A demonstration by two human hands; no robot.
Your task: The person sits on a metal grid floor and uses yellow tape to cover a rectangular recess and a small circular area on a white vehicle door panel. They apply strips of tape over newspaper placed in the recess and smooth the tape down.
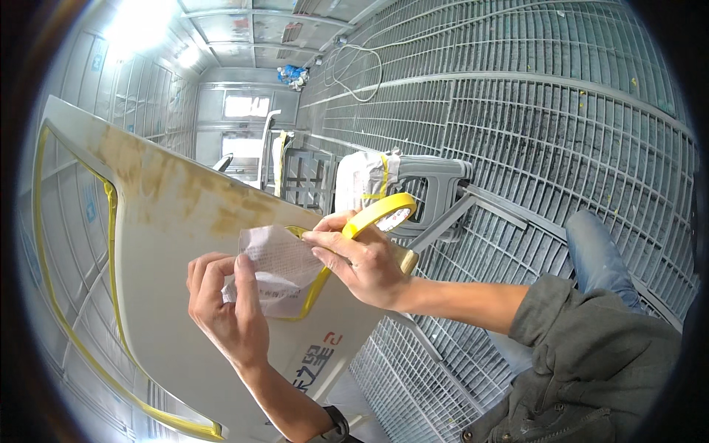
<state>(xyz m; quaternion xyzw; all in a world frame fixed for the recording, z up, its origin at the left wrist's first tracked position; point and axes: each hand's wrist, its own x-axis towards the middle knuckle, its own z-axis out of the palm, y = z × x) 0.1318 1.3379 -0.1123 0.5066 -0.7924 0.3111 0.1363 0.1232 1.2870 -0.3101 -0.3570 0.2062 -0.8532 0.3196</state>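
Note:
A large white car body panel (pixel 166 280) with brownish sanded patches along its upper edge stands in front of me. Against it lies a piece of thin printed paper (pixel 284 258), edged on its right and bottom by yellow tape (pixel 315 294). My left hand (pixel 230 303) pinches the paper's left side between thumb and curled fingers. At the paper's upper right corner, my right hand (pixel 365 262) is closed, thumb and fingertips pressed together. That hand also carries a roll of yellow masking tape (pixel 360 224) hooked on its fingers. More yellow tape lines the opening at the panel's left.
Beyond the panel stands a grey plastic stool (pixel 439 188) beside a paper-wrapped part (pixel 358 177) banded with yellow tape. Metal grating (pixel 517 140) forms the floor, with a loose cable (pixel 380 74) and a blue bundle (pixel 294 75) farther off. A metal bar (pixel 443 221) runs near my right hand.

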